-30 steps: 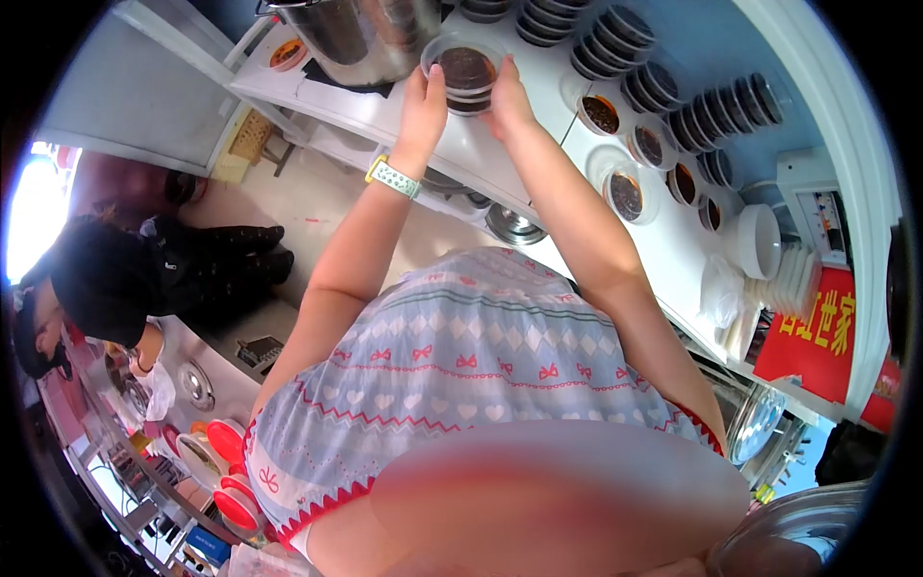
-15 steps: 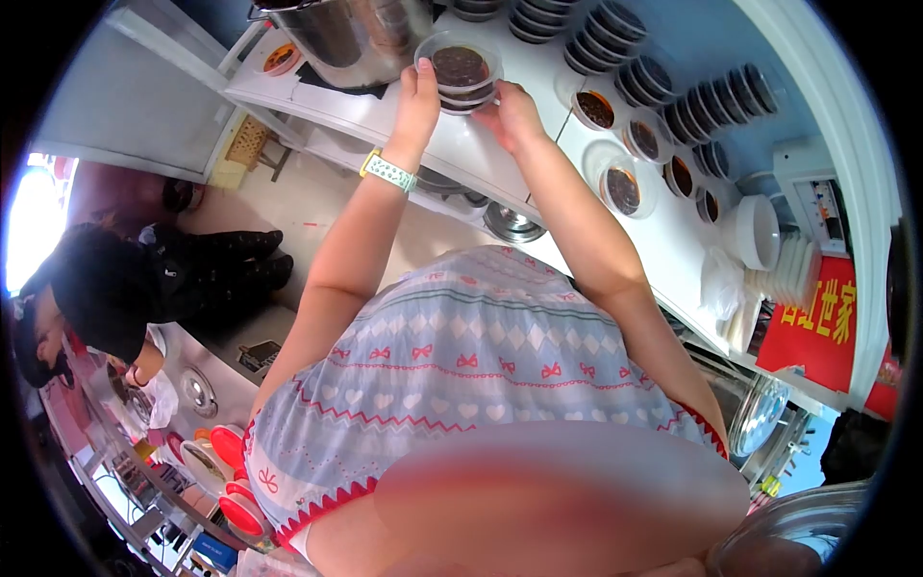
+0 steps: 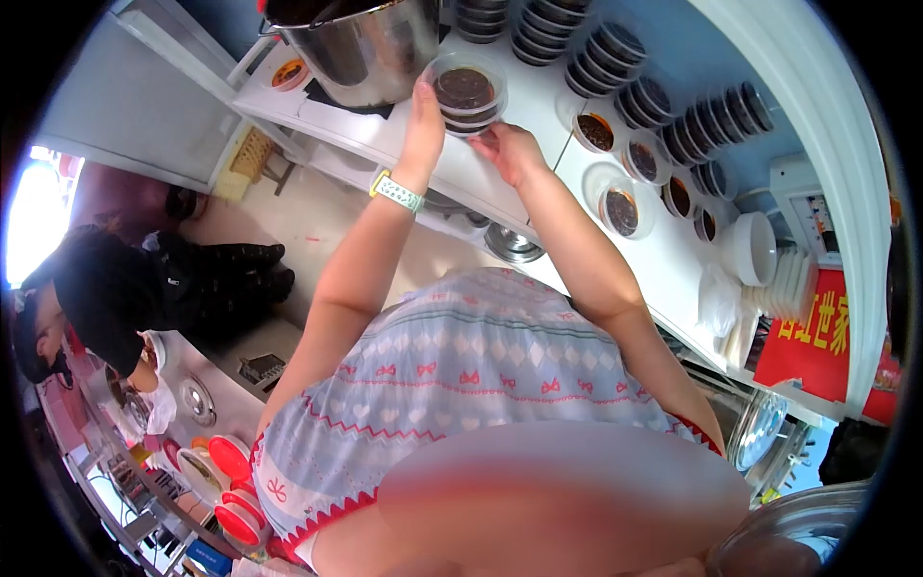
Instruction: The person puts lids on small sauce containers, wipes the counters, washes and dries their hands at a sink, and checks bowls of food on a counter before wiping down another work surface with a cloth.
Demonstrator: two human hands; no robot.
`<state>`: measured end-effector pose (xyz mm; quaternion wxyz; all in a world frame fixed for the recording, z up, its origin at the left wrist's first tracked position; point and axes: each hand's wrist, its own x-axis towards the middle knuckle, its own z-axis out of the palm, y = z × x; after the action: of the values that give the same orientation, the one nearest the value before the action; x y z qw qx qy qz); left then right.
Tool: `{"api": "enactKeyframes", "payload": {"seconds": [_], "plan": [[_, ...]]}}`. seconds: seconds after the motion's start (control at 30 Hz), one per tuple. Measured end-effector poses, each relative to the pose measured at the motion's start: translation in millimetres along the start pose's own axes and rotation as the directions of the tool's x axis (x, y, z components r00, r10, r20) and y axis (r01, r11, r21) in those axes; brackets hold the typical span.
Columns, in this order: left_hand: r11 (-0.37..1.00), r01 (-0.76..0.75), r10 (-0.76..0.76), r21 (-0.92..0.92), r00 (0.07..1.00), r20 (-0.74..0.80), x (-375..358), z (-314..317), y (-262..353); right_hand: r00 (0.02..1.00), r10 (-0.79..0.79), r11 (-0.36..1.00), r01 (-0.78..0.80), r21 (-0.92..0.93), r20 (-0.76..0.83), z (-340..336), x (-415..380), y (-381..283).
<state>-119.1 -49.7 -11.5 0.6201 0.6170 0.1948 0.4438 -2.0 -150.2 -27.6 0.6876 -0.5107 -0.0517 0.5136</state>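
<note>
A stack of clear plastic bowls (image 3: 466, 88) with dark contents stands near the counter's front edge. My left hand (image 3: 423, 133) lies along the left side of this stack, its thumb pointing up by the top rim and its other fingers largely hidden. At the lower right of the stack is my right hand (image 3: 510, 154), fingers bent in toward the lowest bowl and touching it as far as I can see. Just left of the stack stands a large steel pot (image 3: 361, 58). To the right, several single bowls of dark reddish contents (image 3: 593, 133) sit on the white counter (image 3: 567, 178).
Stacks of dark-filled tubs (image 3: 606, 60) line the back wall. White bowls (image 3: 750, 248) and a plastic bag (image 3: 716, 298) lie farther right. A person in black (image 3: 125, 288) works at a metal counter on the left. A steel lid (image 3: 514, 243) shows below the counter.
The view has shifted slightly, so the counter sits lower in it. My right hand has slid down a little along the stack; my left hand stays at its side.
</note>
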Motion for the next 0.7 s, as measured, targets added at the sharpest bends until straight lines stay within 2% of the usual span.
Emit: {"api": "enactKeyframes", "payload": {"seconds": [0.03, 0.07, 0.13, 0.23, 0.3, 0.37, 0.47, 0.53, 0.63, 0.7], "plan": [[0.995, 0.02, -0.016, -0.103, 0.999, 0.043, 2, 0, 2, 1.0, 0.008, 1.0, -0.009, -0.012, -0.024, 1, -1, -2], [0.995, 0.013, -0.008, -0.103, 0.999, 0.043, 3, -1, 4, 1.0, 0.002, 1.0, -0.002, -0.013, -0.02, 2, -1, -6], [0.953, 0.216, -0.189, -0.212, 0.972, 0.138, -4, 1, 31, 1.0, -0.014, 0.995, 0.016, 0.094, -0.015, 2, -7, -16], [0.95, 0.256, -0.236, -0.181, 0.964, 0.122, 0, 2, 40, 0.997, -0.06, 0.994, 0.055, 0.093, 0.043, 4, -7, -45], [0.953, 0.247, -0.221, -0.175, 0.963, 0.153, 8, 6, 49, 0.995, -0.1, 0.992, 0.098, 0.077, 0.021, 10, -10, -59], [0.957, 0.233, -0.202, -0.171, 0.963, 0.179, 14, 12, 54, 0.989, -0.142, 0.989, 0.143, -0.029, 0.028, 13, -4, -71], [0.956, 0.188, -0.149, -0.227, 0.973, 0.176, 20, 17, 59, 0.991, -0.127, 0.992, 0.127, -0.004, 0.052, 14, -4, -82], [0.948, 0.201, -0.175, -0.246, 0.977, 0.122, 18, 18, 64, 0.99, -0.125, 0.992, 0.124, 0.018, 0.057, 17, -6, -91], [0.944, 0.174, -0.144, -0.281, 0.982, 0.125, 10, 11, 74, 0.992, -0.104, 0.993, 0.099, 0.071, 0.074, 33, -9, -122], [0.931, 0.201, -0.166, -0.305, 0.977, 0.137, -3, 6, 75, 0.965, -0.252, 0.966, 0.247, 0.082, 0.069, 52, -11, -142]]}}
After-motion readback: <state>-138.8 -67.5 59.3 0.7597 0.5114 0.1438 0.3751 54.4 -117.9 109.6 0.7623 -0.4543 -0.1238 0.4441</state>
